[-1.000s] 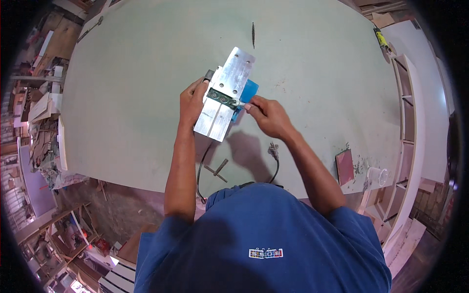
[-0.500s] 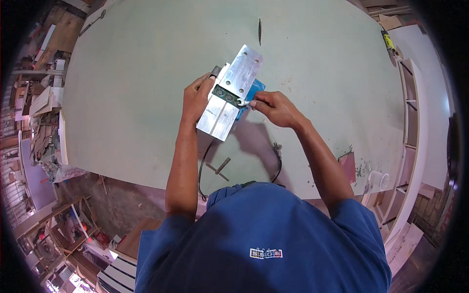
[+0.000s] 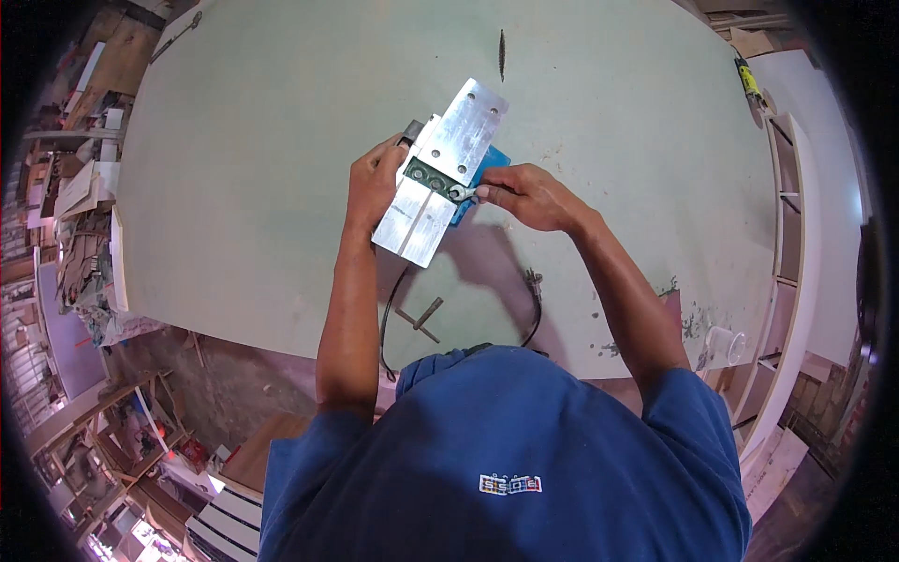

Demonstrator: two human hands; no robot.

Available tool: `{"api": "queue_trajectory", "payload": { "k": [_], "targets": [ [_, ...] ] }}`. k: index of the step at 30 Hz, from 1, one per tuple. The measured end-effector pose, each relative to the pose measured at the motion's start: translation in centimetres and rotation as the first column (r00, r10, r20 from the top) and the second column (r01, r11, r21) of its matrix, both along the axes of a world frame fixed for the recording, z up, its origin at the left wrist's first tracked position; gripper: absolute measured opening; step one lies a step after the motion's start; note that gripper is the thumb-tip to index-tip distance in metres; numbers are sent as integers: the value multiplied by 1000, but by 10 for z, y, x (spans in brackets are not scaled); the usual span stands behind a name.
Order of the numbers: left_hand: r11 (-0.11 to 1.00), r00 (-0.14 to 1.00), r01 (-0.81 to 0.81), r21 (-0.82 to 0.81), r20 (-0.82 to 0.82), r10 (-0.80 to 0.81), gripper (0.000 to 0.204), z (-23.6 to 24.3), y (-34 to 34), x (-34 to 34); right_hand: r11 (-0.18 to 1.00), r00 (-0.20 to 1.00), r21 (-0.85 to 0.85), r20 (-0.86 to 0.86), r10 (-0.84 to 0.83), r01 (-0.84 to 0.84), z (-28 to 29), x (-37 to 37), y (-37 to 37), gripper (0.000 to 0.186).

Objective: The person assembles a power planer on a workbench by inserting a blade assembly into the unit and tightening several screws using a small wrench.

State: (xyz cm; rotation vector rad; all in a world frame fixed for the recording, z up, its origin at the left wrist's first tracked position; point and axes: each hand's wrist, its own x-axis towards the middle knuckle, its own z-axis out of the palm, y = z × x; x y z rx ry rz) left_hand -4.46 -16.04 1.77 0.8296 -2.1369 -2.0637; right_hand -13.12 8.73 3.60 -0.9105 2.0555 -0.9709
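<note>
An electric hand planer (image 3: 412,220) lies upside down on the pale green tabletop, its two shiny sole plates facing up and the dark cutter slot with bolt heads between them. My left hand (image 3: 373,183) is closed round the planer's left side near its dark knob, steadying it. In my right hand (image 3: 532,195), thumb and fingers pinch a small open-ended wrench (image 3: 462,193), whose head sits at the bolt on the slot's right end. The planer's blue body (image 3: 492,161) shows beyond the right edge, partly hidden by my fingers.
Nearer me lie a T-shaped metal tool (image 3: 420,320) and a black power cord with its plug (image 3: 534,278). A thin dark strip (image 3: 502,56) is at the far side. To the right are a clear plastic cup (image 3: 723,347), a yellow tool (image 3: 746,77) and a white frame (image 3: 791,244).
The wrench and my right fingers have shifted slightly at the same bolt. The planer and both hands appear a little farther up and left in the view.
</note>
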Motion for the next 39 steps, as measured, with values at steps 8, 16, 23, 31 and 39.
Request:
{"api": "queue_trajectory", "payload": {
  "k": [8,16,23,31,39],
  "targets": [
    [998,999,32,-56,-1,-32,49,1,0,-2,990,985,120,-145,94,-77,15,-2,-3,29],
    [1000,1000,15,-7,-3,-15,47,3,1,-1,995,928,53,-357,103,-89,1,8,-1,25],
    [997,999,-9,71,-31,12,50,0,3,0,997,825,36,-560,74,-65,-20,15,-2,31],
    [999,999,-14,48,-40,16,58,-8,4,-3,997,774,-58,-630,-68,40,-38,23,-3,33],
    [997,998,-63,52,-24,64,61,-5,14,-7,984,804,-83,-568,-177,158,-46,34,-2,29]
  ]
}}
